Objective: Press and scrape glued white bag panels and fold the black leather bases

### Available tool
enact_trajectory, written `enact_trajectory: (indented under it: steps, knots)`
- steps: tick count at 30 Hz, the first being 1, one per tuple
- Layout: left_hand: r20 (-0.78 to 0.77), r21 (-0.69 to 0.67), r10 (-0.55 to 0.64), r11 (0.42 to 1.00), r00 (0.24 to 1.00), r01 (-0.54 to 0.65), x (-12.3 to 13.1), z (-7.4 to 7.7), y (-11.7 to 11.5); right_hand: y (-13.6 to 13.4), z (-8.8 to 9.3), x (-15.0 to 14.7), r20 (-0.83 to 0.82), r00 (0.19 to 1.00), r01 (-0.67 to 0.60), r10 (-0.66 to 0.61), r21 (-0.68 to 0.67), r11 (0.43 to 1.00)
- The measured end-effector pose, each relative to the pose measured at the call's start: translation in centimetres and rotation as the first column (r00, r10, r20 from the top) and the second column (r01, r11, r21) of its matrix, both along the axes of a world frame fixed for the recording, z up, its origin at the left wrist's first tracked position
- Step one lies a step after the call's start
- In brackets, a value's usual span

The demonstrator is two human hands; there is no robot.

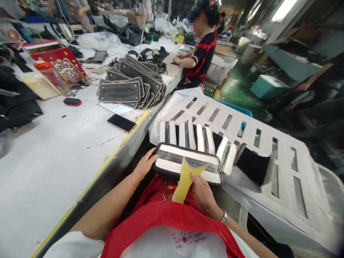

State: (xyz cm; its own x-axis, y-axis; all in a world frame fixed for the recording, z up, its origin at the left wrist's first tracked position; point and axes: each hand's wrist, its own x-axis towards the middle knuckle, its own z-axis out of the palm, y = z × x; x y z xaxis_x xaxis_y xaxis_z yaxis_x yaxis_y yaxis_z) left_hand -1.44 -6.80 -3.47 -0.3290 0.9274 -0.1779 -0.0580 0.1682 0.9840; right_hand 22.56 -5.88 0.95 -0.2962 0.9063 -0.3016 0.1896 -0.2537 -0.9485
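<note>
My left hand (146, 163) grips the left end of a long panel (166, 165) with rounded corners, a black rim and white and dark grey stripes. The panel rests above my lap, over the red apron (150, 197). Between the thumb and fingers of my right hand (201, 190) is a yellow sheet piece (185, 179) with a curved, pointed top edge, held over the panel's front. Just beyond the panel lie several white pieces with grey stripes (205, 139), fanned in a row. A black piece (252, 163) lies to their right.
White slotted sheeting (287, 143) spreads on the right. On the white table (67, 161) at left are a phone (121, 123), a stack of dark panels (119, 90), a red box (63, 64) and a bottle (51, 75). A person (202, 46) works at the table's far end.
</note>
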Motion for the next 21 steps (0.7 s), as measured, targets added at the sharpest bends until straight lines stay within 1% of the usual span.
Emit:
enact_trajectory:
  steps: [1, 3, 5, 6, 7, 9, 12, 14, 16, 18, 21]
  knots:
    - [-0.107, 0.002, -0.032, 0.999, 0.994, 0.032, -0.1, 0.1, 0.1, 0.1, 0.1, -0.2, 0.000, 1.000, 0.000, 0.000, -0.010, 1.000]
    - [-0.281, -0.003, -0.069, 0.997, 0.957, 0.071, -0.2, 0.3, 0.1, 0.1, 0.5, -0.7, -0.039, 0.999, 0.009, -0.010, -0.043, 0.999]
    - [-0.368, -0.014, -0.073, 0.997, 0.927, 0.072, -0.2, 0.4, -0.2, 0.2, 1.0, -1.4, -0.076, 0.997, 0.001, -0.003, -0.034, 0.999]
    - [-0.376, -0.022, -0.072, 0.997, 0.924, 0.069, -0.1, 0.5, -0.3, 0.2, 1.2, -1.8, -0.095, 0.995, -0.011, 0.008, -0.034, 0.999]
    - [-0.360, -0.030, -0.074, 0.997, 0.930, 0.068, 0.0, 0.5, -0.4, 0.3, 1.4, -2.3, -0.120, 0.993, -0.024, 0.017, -0.056, 0.998]
    - [-0.266, -0.044, -0.076, 0.997, 0.961, 0.067, 0.0, 0.5, -0.5, 0.5, 1.8, -3.2, -0.194, 0.981, -0.044, 0.010, -0.171, 0.984]
    - [-0.055, -0.060, -0.033, 0.998, 0.998, 0.030, -0.2, 0.3, 0.3, 1.0, 2.2, -4.4, -0.311, 0.947, -0.039, -0.081, -0.363, 0.931]
    - [0.022, -0.060, -0.015, 0.998, 1.000, 0.016, -0.2, 0.2, 1.5, 1.3, 2.4, -4.9, -0.356, 0.925, -0.025, -0.131, -0.401, 0.916]
    - [0.000, -0.061, -0.034, 0.998, 0.999, 0.033, -0.2, 0.0, 2.8, 1.6, 2.6, -4.9, -0.374, 0.914, -0.011, -0.159, -0.413, 0.911]
    - [-0.068, -0.071, -0.054, 0.996, 0.996, 0.050, -0.3, 0.0, 4.0, 2.3, 3.0, -4.6, -0.383, 0.906, -0.001, -0.180, -0.425, 0.905]
    - [-0.141, -0.074, -0.063, 0.996, 0.988, 0.053, -0.4, -0.1, 4.8, 4.5, 4.0, -4.1, -0.396, 0.894, 0.029, -0.211, -0.419, 0.908]
